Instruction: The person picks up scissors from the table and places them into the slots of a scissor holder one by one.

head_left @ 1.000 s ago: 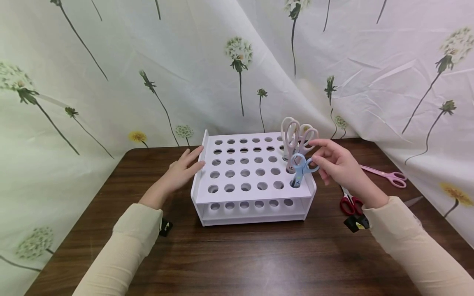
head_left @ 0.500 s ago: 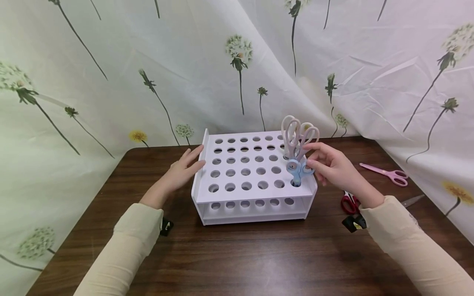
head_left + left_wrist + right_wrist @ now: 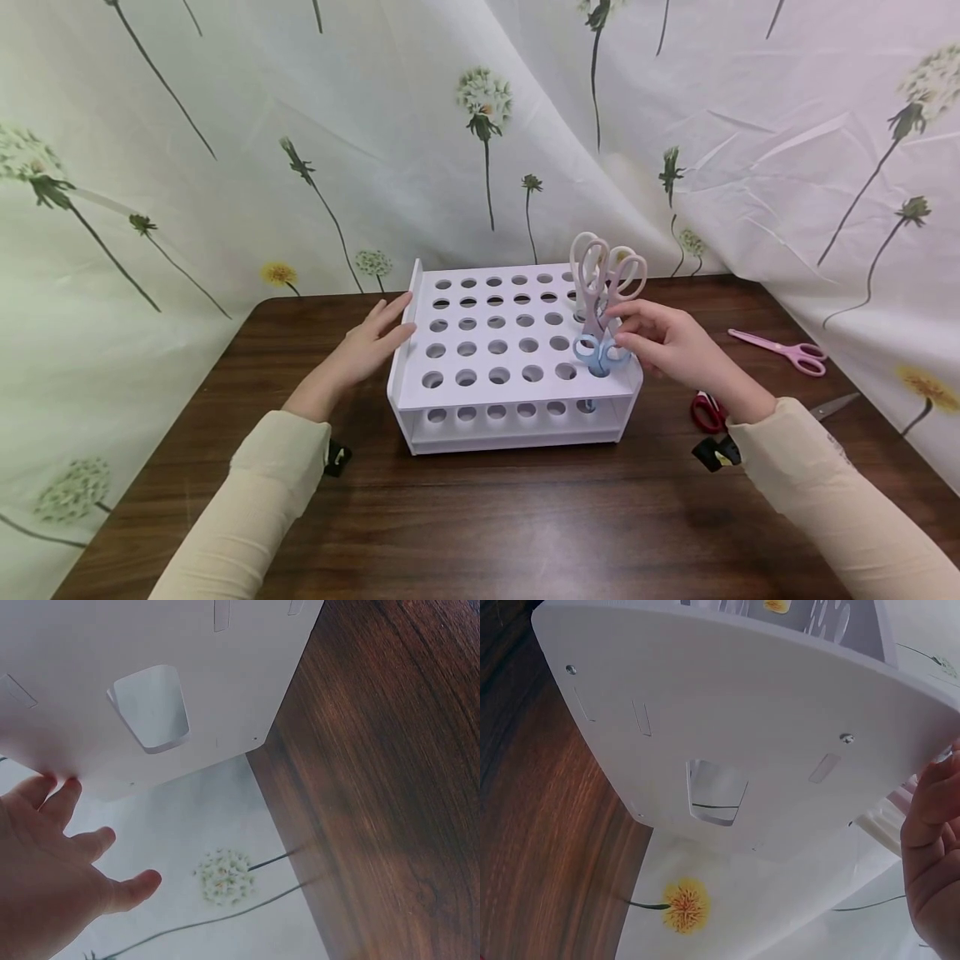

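A white rack (image 3: pixel 512 393) with rows of round holes stands on the table. My right hand (image 3: pixel 663 337) pinches one handle loop of the light blue scissors (image 3: pixel 600 354), whose blades pass down through a front right hole; a bit of them shows at the lower tier. Just behind stand pale pink and whitish scissors (image 3: pixel 592 287) in the rack, handles up. At the rack's left side panel, my left hand (image 3: pixel 367 342) rests its straight fingertips on the edge; the left wrist view shows those fingers (image 3: pixel 64 802) touching the panel. The right wrist view hides the blue scissors.
Right of the rack, pink scissors (image 3: pixel 787 354) lie on the dark wooden table (image 3: pixel 510 533). Red-handled scissors (image 3: pixel 707 412) lie partly under the right forearm, and a metal blade (image 3: pixel 834 406) pokes out past the sleeve. A dandelion-print cloth (image 3: pixel 360 142) hangs behind.
The blue scissors have gone down deeper into their hole, with my right hand lowering and shifting slightly left along with them. My left hand has stayed on the rack's side.
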The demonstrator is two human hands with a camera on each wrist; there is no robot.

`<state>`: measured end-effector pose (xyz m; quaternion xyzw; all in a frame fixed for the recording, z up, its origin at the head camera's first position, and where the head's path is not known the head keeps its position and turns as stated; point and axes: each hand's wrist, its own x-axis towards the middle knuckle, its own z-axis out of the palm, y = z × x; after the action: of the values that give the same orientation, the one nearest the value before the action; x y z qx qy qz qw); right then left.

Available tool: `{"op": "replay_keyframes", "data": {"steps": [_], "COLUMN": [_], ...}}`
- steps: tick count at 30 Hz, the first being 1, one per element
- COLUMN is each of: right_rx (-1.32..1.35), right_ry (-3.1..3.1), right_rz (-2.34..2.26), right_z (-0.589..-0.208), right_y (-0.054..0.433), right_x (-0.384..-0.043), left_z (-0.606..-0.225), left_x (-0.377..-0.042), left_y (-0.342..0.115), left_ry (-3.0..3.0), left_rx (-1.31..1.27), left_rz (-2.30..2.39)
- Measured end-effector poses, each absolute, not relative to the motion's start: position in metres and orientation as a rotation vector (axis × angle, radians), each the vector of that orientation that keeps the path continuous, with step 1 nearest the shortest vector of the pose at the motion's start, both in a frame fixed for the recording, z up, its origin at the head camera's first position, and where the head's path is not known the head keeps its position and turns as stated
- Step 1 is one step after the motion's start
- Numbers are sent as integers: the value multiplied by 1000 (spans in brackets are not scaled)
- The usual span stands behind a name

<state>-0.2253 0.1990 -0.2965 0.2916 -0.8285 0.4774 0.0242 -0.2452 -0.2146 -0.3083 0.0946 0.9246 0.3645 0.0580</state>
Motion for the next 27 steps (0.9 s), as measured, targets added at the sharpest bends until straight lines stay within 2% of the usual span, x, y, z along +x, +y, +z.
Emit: {"op": "replay_keyframes", "data": {"steps": [19,27], "right_rx": [711,734], "right_ry": [-2521,-2437], "right_rz": [1495,1474], "right_z": [-293,-296], "right_y": [216,229], "right_x": [-219,-221], "left_z": [-309,-309], "left_x": [-244,-244], "left_y": [-214,-214], "left_ry": [2808,2808], "left_rx": [333,330], "left_rz": [1119,1122]}}
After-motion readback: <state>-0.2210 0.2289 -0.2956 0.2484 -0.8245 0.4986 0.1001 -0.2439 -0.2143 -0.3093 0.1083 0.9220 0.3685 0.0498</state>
